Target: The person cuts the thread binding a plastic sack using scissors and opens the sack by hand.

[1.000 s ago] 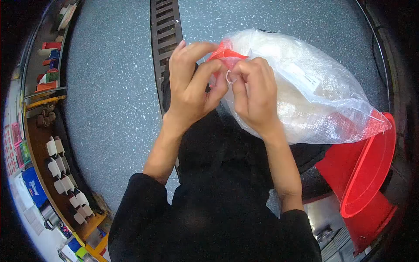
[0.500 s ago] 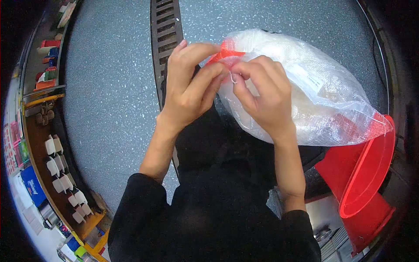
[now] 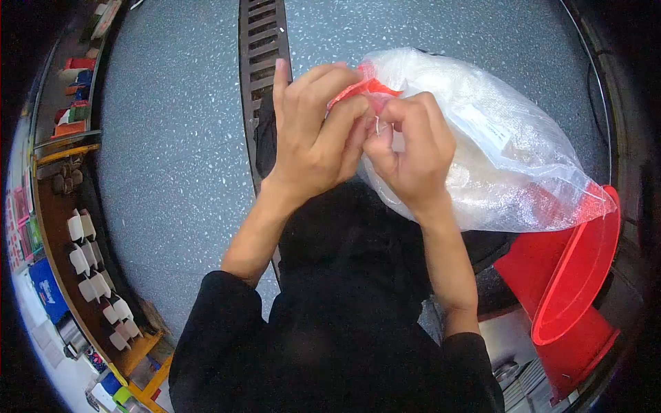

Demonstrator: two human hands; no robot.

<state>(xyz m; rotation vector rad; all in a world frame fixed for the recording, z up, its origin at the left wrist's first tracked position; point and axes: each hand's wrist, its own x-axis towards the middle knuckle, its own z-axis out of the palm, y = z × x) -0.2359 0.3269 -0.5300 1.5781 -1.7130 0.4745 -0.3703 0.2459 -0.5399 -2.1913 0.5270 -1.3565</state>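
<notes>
A large translucent white woven sack (image 3: 509,144) with red corners lies on its side at the right, filled with something pale. My left hand (image 3: 320,127) grips the red corner of the sack, its fingers pinched around the folded edge and one finger raised. Close beside it, my right hand (image 3: 413,148) is closed at the same corner, thumb against the fingers. A short white string (image 3: 377,125) shows between the two hands at the sack's mouth. The fingertips partly hide where the string runs.
Red plastic containers (image 3: 578,275) stand at the lower right, touching the sack's far corner. A dark drain grate (image 3: 263,48) crosses the speckled blue-grey floor (image 3: 179,138). Along the left runs a shelf with white open boxes (image 3: 86,255). Metal items (image 3: 509,375) lie at the bottom right.
Both hands have shifted slightly at the sack's corner, the left one a little to the right. My right fingers have curled tighter near the string. The sack stays in place.
</notes>
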